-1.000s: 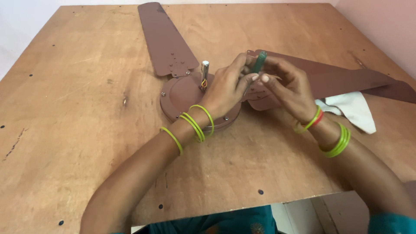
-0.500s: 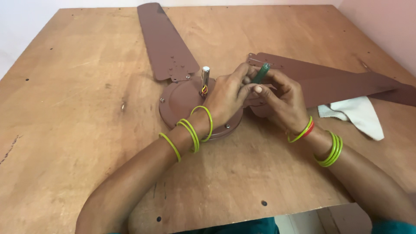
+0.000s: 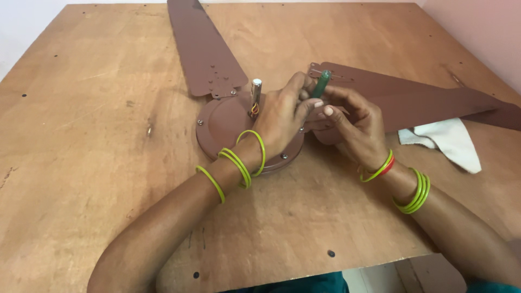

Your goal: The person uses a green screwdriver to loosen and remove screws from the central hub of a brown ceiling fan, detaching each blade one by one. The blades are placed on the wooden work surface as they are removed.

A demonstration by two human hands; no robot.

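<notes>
Nearest, my two forearms come up over the bench (image 3: 81, 163) edge, both ringed with green bangles (image 3: 239, 165); the right wrist also carries a red one. Further in, my left hand (image 3: 282, 122) lies over the right side of the round brown motor hub (image 3: 228, 122), fingers curled forward toward the green handle, thumb side touching the fingers of the other hand. My right hand (image 3: 355, 127) sits just right of it, its grip closed around a screwdriver (image 3: 321, 84) with a green handle, which stands nearly upright with its top poking out above my fingertips. Whether my left fingers also pinch the tool or only steady it, I cannot tell. The tool's tip is hidden behind my hands, over the near end of the right blade (image 3: 412, 100) where that blade meets the hub. A short metal shaft (image 3: 255, 95) with coloured wires rises from the hub's middle, just left of my left hand. A white cloth (image 3: 448, 141) lies on the bench to the right, touching the right blade's near edge. Farthest off, a second blade (image 3: 201, 49) runs from the hub toward the back of the bench.
</notes>
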